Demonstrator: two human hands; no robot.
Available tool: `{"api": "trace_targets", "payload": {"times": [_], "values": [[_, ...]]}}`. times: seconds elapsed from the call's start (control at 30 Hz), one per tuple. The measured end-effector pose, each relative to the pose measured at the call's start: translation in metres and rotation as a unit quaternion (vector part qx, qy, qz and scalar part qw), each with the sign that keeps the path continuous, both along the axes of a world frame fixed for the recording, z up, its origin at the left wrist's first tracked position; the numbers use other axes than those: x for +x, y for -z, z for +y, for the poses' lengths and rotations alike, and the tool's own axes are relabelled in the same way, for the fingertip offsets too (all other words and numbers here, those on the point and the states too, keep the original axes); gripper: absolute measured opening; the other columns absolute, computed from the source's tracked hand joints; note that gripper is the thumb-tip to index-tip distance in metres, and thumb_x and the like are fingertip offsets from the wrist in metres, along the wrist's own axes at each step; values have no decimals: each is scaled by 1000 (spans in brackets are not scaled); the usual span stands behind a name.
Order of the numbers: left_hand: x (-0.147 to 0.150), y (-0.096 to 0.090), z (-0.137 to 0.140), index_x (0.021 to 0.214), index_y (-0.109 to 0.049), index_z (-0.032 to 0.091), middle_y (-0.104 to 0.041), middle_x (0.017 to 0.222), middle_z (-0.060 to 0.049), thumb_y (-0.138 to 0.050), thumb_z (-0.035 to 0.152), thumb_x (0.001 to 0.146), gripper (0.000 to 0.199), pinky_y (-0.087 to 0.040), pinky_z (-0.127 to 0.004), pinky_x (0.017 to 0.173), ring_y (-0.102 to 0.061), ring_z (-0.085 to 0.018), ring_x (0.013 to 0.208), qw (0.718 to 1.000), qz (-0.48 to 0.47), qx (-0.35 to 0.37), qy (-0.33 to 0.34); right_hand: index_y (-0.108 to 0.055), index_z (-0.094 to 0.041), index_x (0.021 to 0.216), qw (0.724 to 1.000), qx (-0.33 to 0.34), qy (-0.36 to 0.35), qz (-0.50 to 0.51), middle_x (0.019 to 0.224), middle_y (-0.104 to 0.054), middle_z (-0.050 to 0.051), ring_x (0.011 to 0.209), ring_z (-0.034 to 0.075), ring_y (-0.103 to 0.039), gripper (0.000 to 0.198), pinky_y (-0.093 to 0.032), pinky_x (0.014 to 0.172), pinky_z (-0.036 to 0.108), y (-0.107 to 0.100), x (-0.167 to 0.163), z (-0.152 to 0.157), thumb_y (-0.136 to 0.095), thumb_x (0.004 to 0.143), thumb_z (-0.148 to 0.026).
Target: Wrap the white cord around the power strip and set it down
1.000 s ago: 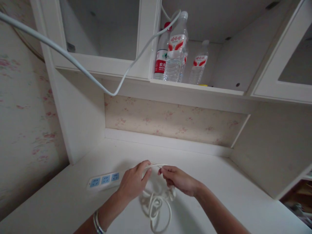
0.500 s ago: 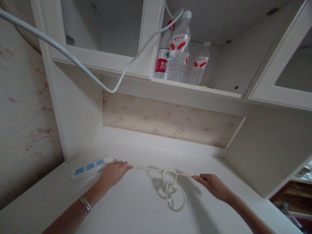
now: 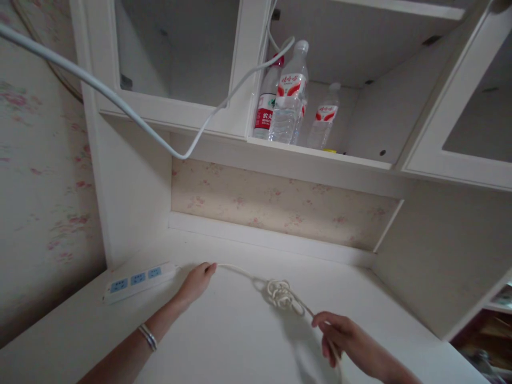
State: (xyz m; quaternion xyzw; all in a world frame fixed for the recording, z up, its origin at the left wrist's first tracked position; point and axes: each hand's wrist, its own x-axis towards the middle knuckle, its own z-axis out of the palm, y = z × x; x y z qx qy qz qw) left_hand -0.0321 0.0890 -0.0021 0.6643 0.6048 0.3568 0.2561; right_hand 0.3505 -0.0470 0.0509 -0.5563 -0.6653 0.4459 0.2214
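Observation:
A white power strip (image 3: 138, 281) with blue socket faces lies at the left of the white desktop. Its cord leads into my left hand (image 3: 199, 278), which is closed round it just right of the strip. From there the power cord (image 3: 236, 268) runs to a tangled bunch of loops in the middle, bunched together over the desk. My right hand (image 3: 340, 336) pinches the cord on the near right side of the tangle, and a length of it hangs down below the fingers.
A white desktop (image 3: 224, 341) spreads beneath an overhead cabinet. Several plastic bottles (image 3: 288, 101) stand on the open shelf (image 3: 320, 153). A thick pale cable (image 3: 120, 104) droops across the upper left, in front of the cabinet. Side panels (image 3: 444, 261) bound the desk.
The cord between my hands has gone from taut to slack, and its hanging loops have gathered into a tighter bunch. My right hand has moved nearer and lower. The power strip has shifted slightly left.

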Motion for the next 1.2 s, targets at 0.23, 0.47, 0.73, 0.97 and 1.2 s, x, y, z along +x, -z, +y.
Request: {"api": "trace_targets", "payload": {"times": [0.23,0.47,0.73,0.97,1.2], "values": [[18,-20,-24,93,-61,14,-57,78,-2,-57,40,77,30,-37,-22,63,-49,-11,66,924,-333,-48,184,-65,-20,89,965,120,-85,-218,85,-70,7,74,20,-64,19,-41,64,26,-20,-99,-1,-58,76,-32],[15,-12,-28,92,-60,16,-62,75,-2,-48,57,80,45,-32,-22,52,-48,-10,55,941,-324,-71,75,-44,-20,62,991,117,-7,-66,45,-49,-3,41,10,-44,44,-26,45,22,-10,-128,26,-39,88,-56],[40,-16,-48,104,-60,16,-62,90,-4,-45,53,84,44,-35,-23,57,-48,-12,63,917,-364,-44,154,-46,-19,69,967,25,8,253,32,-39,-9,31,6,-20,45,-15,38,22,-10,-185,58,-42,85,-60],[44,-9,-69,76,-51,17,-58,87,-3,-71,28,65,25,-39,-25,75,-52,-18,86,843,-434,-38,315,-51,-18,81,975,9,-28,219,36,-42,-9,33,7,-30,39,-24,41,20,-19,-220,84,-41,86,-55],[53,5,-66,71,-51,17,-49,61,2,-56,33,78,18,-36,-24,59,-46,-13,60,910,-365,-22,196,-58,-17,79,994,96,11,55,54,-53,-3,46,9,-47,30,-33,47,21,-12,-223,96,-49,85,-45]]}}
